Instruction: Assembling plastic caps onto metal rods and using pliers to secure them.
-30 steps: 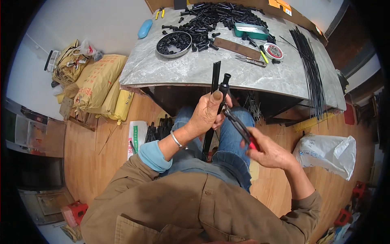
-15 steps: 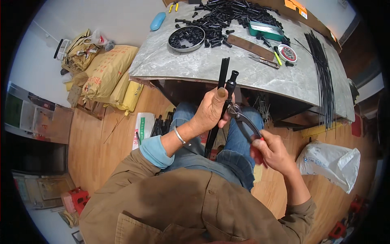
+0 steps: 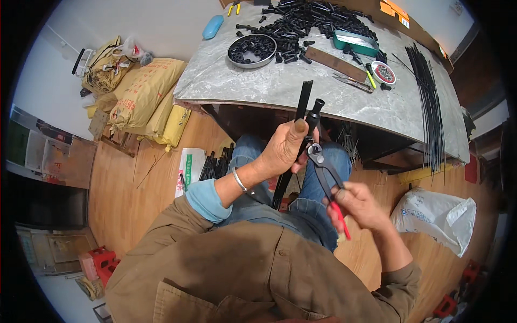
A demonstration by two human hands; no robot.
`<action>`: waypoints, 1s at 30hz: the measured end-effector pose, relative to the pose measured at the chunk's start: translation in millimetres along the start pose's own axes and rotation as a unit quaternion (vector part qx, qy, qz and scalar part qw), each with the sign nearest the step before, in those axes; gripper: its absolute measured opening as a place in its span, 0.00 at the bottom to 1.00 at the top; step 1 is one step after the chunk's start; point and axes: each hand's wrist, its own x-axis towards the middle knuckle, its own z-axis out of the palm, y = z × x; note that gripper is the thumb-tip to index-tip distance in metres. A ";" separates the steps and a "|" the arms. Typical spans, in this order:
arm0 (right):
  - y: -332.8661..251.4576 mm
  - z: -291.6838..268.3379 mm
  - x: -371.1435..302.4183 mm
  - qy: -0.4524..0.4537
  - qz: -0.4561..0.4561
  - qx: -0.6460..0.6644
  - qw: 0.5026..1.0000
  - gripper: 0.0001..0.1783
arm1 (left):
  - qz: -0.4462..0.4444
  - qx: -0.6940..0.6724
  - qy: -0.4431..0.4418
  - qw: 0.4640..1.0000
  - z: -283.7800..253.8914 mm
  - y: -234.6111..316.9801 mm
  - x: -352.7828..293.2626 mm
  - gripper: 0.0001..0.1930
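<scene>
Left hand (image 3: pixel 281 148) is closed around a bunch of black rods (image 3: pixel 303 102) and 1 black tube (image 3: pixel 314 116), with its thumb on top; a silver bracelet (image 3: pixel 237 180) circles its wrist. The rods and the tube stick up past the thumb, the tube just right of the rods, its top end flared. The rods also run down below this hand, between the knees.

Right hand (image 3: pixel 359 204), lower and to the right, grips a pair of pliers (image 3: pixel 319 160) with a red handle. The head of the pliers reaches up to just beside the left hand's fingers; whether it bites on anything is too small to tell.

Well to the left of the left hand, yellow sacks (image 3: pixel 140 97) lie piled. Nearer to it, a white and green bag (image 3: pixel 190 166) and black pieces (image 3: pixel 215 164) are on the floor.

Beyond the 2 hands, on a grey table (image 3: pixel 245 87), a blue case (image 3: pixel 212 27), a round bowl (image 3: pixel 253 66) of small black parts, a heap of black fittings (image 3: pixel 301 21), a brown strip (image 3: pixel 336 63) and a green tin (image 3: pixel 355 48) lie from left to right.

Beyond the right hand and to its right, long wires (image 3: pixel 431 102) hang over the table edge; nearer, a white sack (image 3: pixel 431 218) rests on the floor.
</scene>
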 end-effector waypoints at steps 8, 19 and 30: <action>-32.0 0.2 -3.7 -0.078 0.040 -0.183 0.979 0.14 | -0.011 0.016 0.013 1.000 1.1 -4.8 -1.1 0.40; -7.1 -11.5 -9.0 -0.140 0.130 0.124 0.974 0.25 | -0.011 0.001 -0.053 0.999 8.0 0.8 -3.2 0.39; -21.0 12.6 -10.9 -0.028 0.110 -0.027 0.993 0.18 | -0.040 -0.018 -0.085 0.995 -1.4 -3.1 3.8 0.40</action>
